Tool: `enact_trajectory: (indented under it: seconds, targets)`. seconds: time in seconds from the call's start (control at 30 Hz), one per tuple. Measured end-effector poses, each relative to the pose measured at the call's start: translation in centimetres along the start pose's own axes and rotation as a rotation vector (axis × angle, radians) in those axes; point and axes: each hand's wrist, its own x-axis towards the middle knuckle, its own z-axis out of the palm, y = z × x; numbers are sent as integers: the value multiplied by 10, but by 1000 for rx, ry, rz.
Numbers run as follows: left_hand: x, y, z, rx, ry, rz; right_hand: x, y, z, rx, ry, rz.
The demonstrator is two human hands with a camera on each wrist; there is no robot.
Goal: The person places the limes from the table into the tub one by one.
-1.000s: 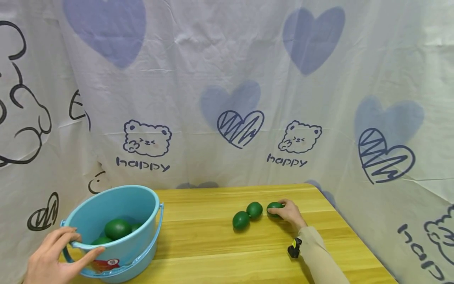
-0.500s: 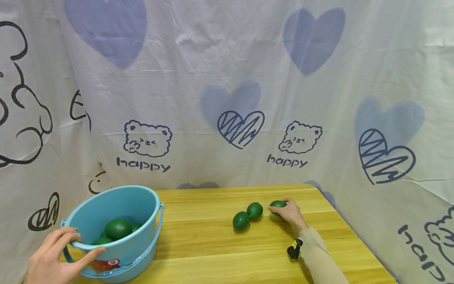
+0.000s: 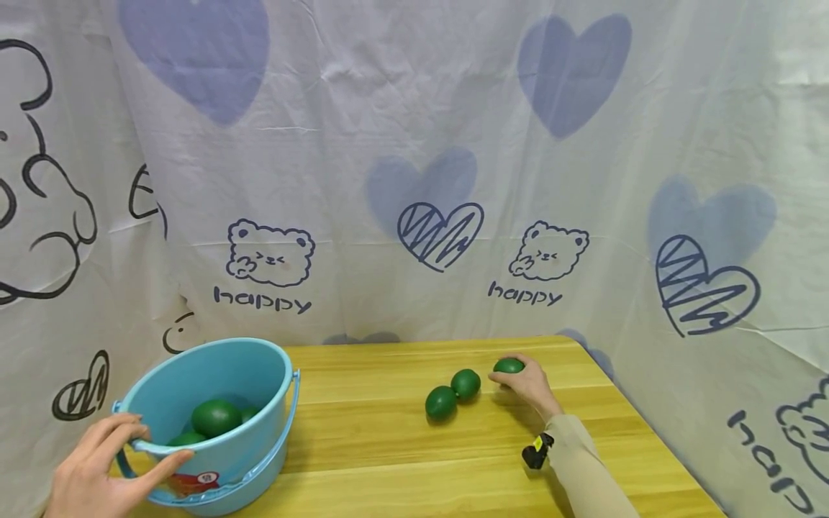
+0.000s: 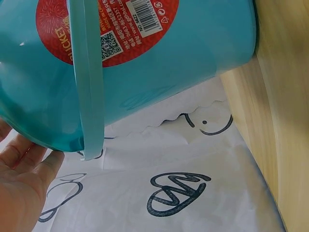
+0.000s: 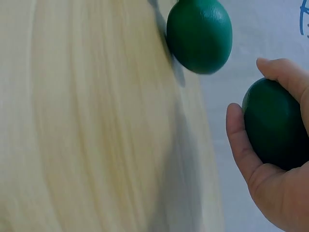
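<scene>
My right hand point(image 3: 527, 381) grips a dark green egg-shaped fruit point(image 3: 508, 365) just above the wooden table point(image 3: 388, 446) at the far right; the right wrist view shows fingers curled round this fruit point(image 5: 275, 123). Two more green fruits point(image 3: 465, 383) point(image 3: 440, 402) lie touching each other to its left; one of them point(image 5: 199, 35) shows in the right wrist view. My left hand point(image 3: 106, 467) holds the near rim of a light blue bucket point(image 3: 259, 374) at the front left. The bucket point(image 4: 159, 72) has a red label and contains several green fruits point(image 3: 214, 417).
A white cloth printed with hearts and bears point(image 3: 414, 180) hangs behind and to both sides of the table. The table's right edge runs close to my right forearm point(image 3: 583, 475). The bucket's handle point(image 4: 89, 82) hangs down its side.
My right hand has lifted the green fruit slightly off the table and drawn it a little away from the other two. The left hand and the bucket have stayed still.
</scene>
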Motion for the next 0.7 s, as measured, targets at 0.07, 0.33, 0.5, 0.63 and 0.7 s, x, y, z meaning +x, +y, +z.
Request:
enact_trajectory:
  seconds: [0.07,0.33,0.5,0.63,0.7]
  targets:
    - [0,0,0,3,-4,-4,-1,-4,2,12,-5,-9]
    - [0,-2,1,2,-1,7,-3,-20,14,96,-20,-9]
    - [0,-2,1,-8,13,29,-2,-29,20,108,-21,-25]
    - [-1,-2,1,-14,12,30,-3,-35,27,97,-32,-26]
    - [-1,-1,0,-17,11,27,-4,-40,30,79,-34,-31]
